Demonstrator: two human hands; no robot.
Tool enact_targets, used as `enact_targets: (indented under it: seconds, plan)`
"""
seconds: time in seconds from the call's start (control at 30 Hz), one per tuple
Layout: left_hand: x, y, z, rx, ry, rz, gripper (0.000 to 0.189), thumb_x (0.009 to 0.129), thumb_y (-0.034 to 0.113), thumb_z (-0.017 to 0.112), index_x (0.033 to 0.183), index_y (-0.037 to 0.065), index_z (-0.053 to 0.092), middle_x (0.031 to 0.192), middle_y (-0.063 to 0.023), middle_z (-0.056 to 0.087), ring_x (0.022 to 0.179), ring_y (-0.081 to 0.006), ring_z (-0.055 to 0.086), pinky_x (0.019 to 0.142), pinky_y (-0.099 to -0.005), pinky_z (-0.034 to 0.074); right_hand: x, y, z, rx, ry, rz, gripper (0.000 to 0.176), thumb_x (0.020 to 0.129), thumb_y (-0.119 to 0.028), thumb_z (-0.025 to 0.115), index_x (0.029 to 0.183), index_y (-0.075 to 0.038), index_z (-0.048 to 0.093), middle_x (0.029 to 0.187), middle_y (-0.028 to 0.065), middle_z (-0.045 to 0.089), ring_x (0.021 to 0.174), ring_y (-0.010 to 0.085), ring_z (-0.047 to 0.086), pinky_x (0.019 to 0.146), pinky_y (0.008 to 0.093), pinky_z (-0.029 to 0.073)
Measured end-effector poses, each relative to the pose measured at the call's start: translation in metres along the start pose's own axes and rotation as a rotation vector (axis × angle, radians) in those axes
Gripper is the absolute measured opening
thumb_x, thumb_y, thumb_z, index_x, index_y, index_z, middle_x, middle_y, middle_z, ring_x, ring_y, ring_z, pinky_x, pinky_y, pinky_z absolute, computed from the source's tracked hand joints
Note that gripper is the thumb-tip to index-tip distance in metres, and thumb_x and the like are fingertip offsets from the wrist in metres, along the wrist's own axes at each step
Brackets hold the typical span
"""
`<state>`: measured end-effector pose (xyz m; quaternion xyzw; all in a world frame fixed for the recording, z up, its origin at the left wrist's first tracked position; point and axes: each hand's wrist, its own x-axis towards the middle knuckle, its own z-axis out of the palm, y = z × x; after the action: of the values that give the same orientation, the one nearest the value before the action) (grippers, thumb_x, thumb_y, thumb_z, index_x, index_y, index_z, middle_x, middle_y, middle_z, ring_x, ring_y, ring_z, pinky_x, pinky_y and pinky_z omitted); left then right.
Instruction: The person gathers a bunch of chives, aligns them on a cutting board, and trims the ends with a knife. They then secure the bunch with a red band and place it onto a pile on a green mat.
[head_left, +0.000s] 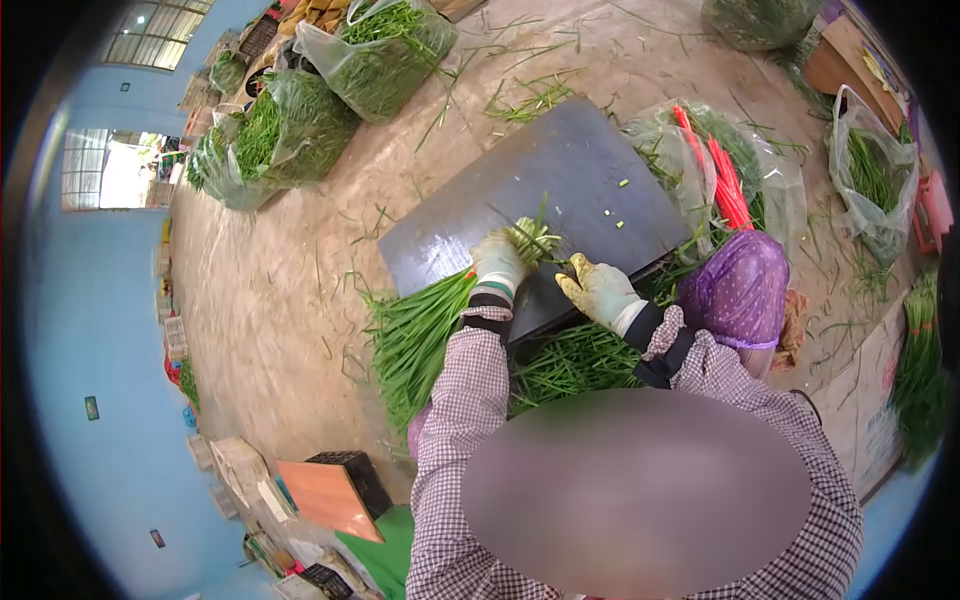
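Could lose stems from the green bundle [420,345] at the centre of the frame through too slack a hold, given long leaves fanning down and left, past the near edge of the dark bench [560,165] with little under them. Could crease those leaves through too hard a squeeze, or against the left sleeve [478,365], close alongside. Might end up with uneven pale ends [533,238] through pressure from one side only. Might also mix in stray stalks from the loose greens [575,370] just below the bench, or pick up cut bits [622,184] scattered at its upper right, by brushing too close.

At the left hand [500,260], gloved: fingers wrapped round the bundle near the pale ends, over the lower edge of the bench. At the right hand [603,292], also gloved: thumb and fingers spread well apart, pointing at the pale ends from the right, with no sign of anything gripped. Cannot tell about contact with a thin stalk near the fingertips. Near that hand, toward the upper right: red strips [728,180] on a clear bag [783,185].
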<state>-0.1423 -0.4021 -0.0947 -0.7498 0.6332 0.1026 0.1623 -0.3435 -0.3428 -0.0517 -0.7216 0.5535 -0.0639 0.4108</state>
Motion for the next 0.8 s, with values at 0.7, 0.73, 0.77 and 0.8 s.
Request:
enact_targets:
  seconds: [0.7,0.73,0.77,0.8]
  plan:
    - [0.009,-0.014,0.030,0.000,0.130,0.090,0.058,0.076,0.046,0.078,0.117,0.010,0.062,0.111,-0.0126,0.070,0.107,-0.0304,0.068,0.091,-0.0464,0.050,0.029,-0.019,0.012,0.013,-0.007,0.065,0.045,0.098,-0.041,0.052,0.117,0.000,0.059,0.103,0.0258,0.071,0.099,0.0425,0.068,0.087,0.0515,0.054]
    - [0.008,-0.010,0.021,0.016,0.134,0.088,0.057,0.076,0.046,0.078,0.117,0.010,0.062,0.111,-0.0125,0.070,0.107,-0.0301,0.068,0.090,-0.0462,0.050,0.021,-0.017,0.006,0.017,-0.040,0.099,0.046,0.098,-0.041,0.052,0.118,0.000,0.059,0.104,0.0261,0.071,0.099,0.0425,0.068,0.088,0.0515,0.054]
    - [0.003,-0.007,0.017,0.033,0.127,0.086,0.056,0.076,0.045,0.078,0.117,0.010,0.063,0.111,-0.0123,0.070,0.107,-0.0297,0.068,0.089,-0.0461,0.051,0.024,0.000,0.023,-0.009,0.011,0.069,0.045,0.098,-0.040,0.052,0.118,0.000,0.059,0.102,0.0263,0.071,0.097,0.0434,0.069,0.087,0.0519,0.054]
    - [-0.002,-0.005,0.015,0.049,0.114,0.084,0.055,0.077,0.044,0.078,0.117,0.010,0.063,0.111,-0.0122,0.070,0.106,-0.0294,0.068,0.088,-0.0460,0.051,0.022,-0.002,0.020,0.003,-0.007,0.085,0.044,0.098,-0.040,0.053,0.117,0.000,0.059,0.102,0.0262,0.071,0.097,0.0431,0.069,0.086,0.0517,0.054]
